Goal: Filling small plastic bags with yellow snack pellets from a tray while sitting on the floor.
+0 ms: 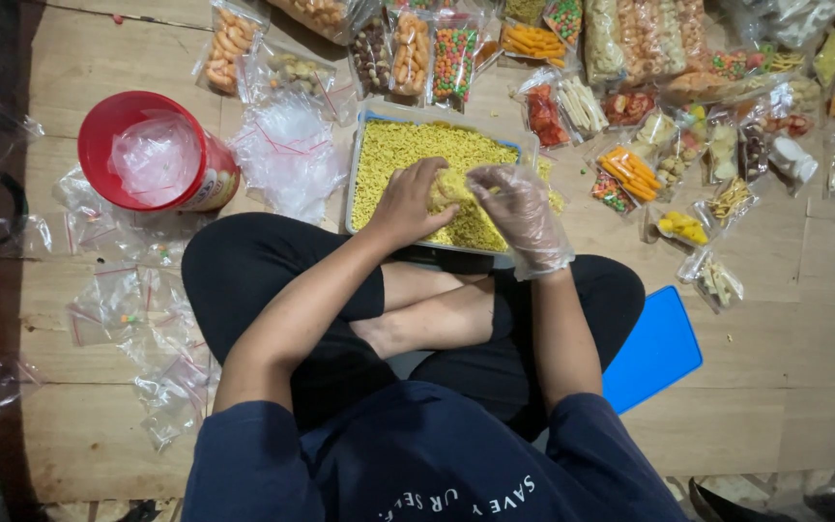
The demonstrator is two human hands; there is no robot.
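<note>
Snack bag [454,186]: small clear pouch, pinched between your two hands over the tray, partly filled with yellow sticks as far as the view shows; its mouth is hidden by your fingers.

Left hand [416,203]: bare, fingers curled and closed on the bag's near side.

Right hand [524,215]: in a thin clear glove, fingers bunched together at the bag's top, touching it; whether they carry a pinch of sticks, you cannot tell.

Tray [355,184]: grey, rectangular, on the floor just past your crossed legs, heaped nearly full of yellow sticks [417,145]. Judged from that, most of this stock remains to be bagged.

Blue lid [654,348]: flat, on the floor by your right knee.

Empty bags [147,329]: loose clear pouches with red seal lines, scattered by your left knee; a further pile [287,155] lies just left of the tray. Plenty unused.

Red tub [152,150]: round, open, lined with clear plastic, left of that pile.

Filled packs [630,174]: many sealed pouches of mixed snacks, spread right of the tray and along the far edge [456,58]. These count as done; none visibly holds the yellow sticks, so that batch looks barely begun.
</note>
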